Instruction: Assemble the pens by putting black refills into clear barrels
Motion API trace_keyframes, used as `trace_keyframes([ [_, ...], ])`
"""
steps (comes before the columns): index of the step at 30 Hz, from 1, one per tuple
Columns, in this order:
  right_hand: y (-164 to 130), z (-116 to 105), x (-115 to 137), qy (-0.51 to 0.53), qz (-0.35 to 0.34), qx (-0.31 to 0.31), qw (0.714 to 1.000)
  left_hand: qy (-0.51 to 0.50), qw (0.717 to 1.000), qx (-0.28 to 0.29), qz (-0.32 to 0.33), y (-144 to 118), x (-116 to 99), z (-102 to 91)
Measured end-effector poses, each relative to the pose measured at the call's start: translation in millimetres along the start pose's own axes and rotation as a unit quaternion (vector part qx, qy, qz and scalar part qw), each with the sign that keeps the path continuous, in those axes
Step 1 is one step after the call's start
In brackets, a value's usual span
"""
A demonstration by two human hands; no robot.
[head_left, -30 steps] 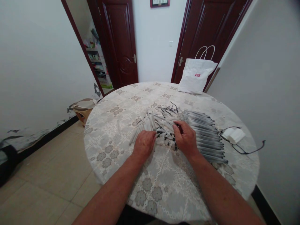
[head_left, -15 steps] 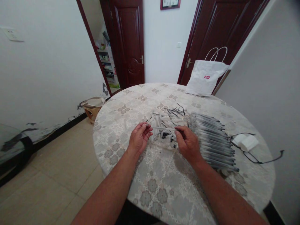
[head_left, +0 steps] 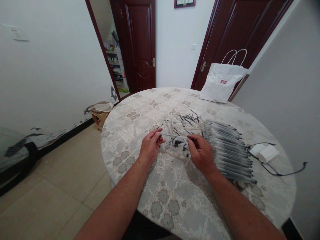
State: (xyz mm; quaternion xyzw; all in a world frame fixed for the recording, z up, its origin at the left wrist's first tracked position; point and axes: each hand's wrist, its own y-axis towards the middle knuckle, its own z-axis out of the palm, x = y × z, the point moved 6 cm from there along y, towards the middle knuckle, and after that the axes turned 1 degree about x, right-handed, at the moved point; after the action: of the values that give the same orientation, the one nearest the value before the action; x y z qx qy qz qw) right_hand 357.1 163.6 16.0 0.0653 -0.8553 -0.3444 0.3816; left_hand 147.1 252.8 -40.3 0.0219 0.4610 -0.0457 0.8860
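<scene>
Between my two hands a slim, translucent pen (head_left: 173, 136) is held level above the table. My left hand (head_left: 150, 144) pinches its left end with thumb and fingers. My right hand (head_left: 201, 151) grips the other end, its fingers curled and partly hiding that tip. Just beyond and below the pen lies a loose heap of clear pen barrels (head_left: 170, 126) and thin dark refills (head_left: 190, 118). Small black pen caps (head_left: 178, 143) lie close to my right fingers. Right of that hand, a neat stack of pens (head_left: 231, 153) lies in rows.
The round table has a patterned tablecloth (head_left: 163, 196). Eyeglasses (head_left: 275, 172) and a white roll (head_left: 268, 153) lie at its right side. A white paper bag (head_left: 220, 83) stands at the far right edge. A wooden stool (head_left: 100, 116) is on the floor at left.
My left thumb and fingers have closed more tightly on the pen's left end. The right hand keeps its grip. The whole view has shifted slightly.
</scene>
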Motion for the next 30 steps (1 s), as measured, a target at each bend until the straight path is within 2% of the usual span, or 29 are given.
trace_keyframes([
  [5,-1,-2,-4,-0.001,0.018,-0.002,1.000,0.002,1.000,-0.006,0.010,-1,-2,0.6],
  [13,-2,5,0,0.006,0.000,0.013,1.000,-0.008,1.000,0.020,-0.001,0,2,2.8],
  [16,-3,12,2,0.004,-0.009,0.051,0.999,-0.018,1.000,0.019,-0.003,0,1,2.2],
  [23,-11,37,6,-0.051,-0.085,0.176,0.979,-0.022,1.000,-0.010,-0.012,0,-3,-0.1],
  [26,-14,43,7,-0.074,-0.097,0.194,0.973,-0.014,1.000,-0.019,-0.018,1,-1,-1.6],
  [30,-14,43,8,-0.060,-0.060,0.198,0.977,-0.010,0.999,-0.027,-0.019,1,3,-2.8],
])
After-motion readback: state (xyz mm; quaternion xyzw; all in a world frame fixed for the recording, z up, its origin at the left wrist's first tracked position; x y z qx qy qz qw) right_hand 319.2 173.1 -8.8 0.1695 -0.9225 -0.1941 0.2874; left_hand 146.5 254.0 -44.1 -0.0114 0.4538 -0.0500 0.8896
